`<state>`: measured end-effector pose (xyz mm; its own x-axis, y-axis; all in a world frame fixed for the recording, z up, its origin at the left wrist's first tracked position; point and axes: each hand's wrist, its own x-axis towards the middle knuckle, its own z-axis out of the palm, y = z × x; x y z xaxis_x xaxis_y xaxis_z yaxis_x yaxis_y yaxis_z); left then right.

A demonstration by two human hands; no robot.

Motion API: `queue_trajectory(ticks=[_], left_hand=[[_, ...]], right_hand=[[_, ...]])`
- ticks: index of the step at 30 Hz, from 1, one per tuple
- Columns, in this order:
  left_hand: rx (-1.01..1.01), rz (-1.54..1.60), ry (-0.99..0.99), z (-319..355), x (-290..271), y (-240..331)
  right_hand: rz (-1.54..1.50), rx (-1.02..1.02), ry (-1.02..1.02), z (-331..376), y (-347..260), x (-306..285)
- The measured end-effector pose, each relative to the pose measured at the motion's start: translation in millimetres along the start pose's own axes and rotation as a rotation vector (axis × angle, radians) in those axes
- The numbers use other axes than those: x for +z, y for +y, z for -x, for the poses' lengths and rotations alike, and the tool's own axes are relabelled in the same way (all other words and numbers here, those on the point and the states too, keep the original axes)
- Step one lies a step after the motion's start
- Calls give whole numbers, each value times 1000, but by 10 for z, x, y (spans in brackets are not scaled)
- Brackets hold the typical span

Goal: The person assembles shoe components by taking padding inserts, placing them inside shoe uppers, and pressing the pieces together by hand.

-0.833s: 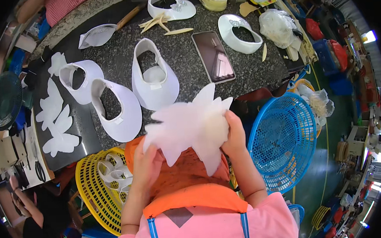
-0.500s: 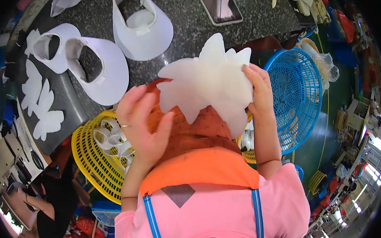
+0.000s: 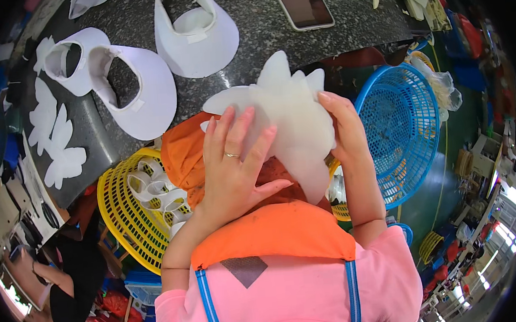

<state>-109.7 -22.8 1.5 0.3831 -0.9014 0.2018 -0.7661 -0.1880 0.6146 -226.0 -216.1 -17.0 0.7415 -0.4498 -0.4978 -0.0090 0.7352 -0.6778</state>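
Observation:
A stack of thin white petal-shaped sheets (image 3: 293, 113) lies over my lap on the orange apron (image 3: 269, 235). My right hand (image 3: 346, 128) grips its right edge, with the thumb side partly hidden. Spread across the stack's left part is my left hand (image 3: 231, 169), its fingers apart and flat on the white surface. A ring shows on one finger. Further left on the dark stone table are more white petal-shaped cutouts (image 3: 66, 159). White visor-like pieces (image 3: 152, 105) stand beyond my hands, one of them the larger visor (image 3: 202, 51) nearer the middle.
A yellow basket (image 3: 119, 230) holding white bands (image 3: 152, 183) stands at my left. At my right is a blue basket (image 3: 365, 84). A phone (image 3: 302, 5) rests on the stone table (image 3: 255, 35). Another person (image 3: 75, 281) sits at the far left.
My left hand has moved right and come down onto the white stack, fingers spread. The stack has shifted slightly left and down; my right hand still grips its edge.

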Motion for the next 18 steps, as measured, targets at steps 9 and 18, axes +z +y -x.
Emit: queue_trajectory(ticks=[9,18], left_hand=[[23,62,39,26,86,-74],[167,-115,135,-315,181,118]], right_hand=[[-25,83,-126,-77,-96,-244],[73,161,-119,66,-80,-35]])
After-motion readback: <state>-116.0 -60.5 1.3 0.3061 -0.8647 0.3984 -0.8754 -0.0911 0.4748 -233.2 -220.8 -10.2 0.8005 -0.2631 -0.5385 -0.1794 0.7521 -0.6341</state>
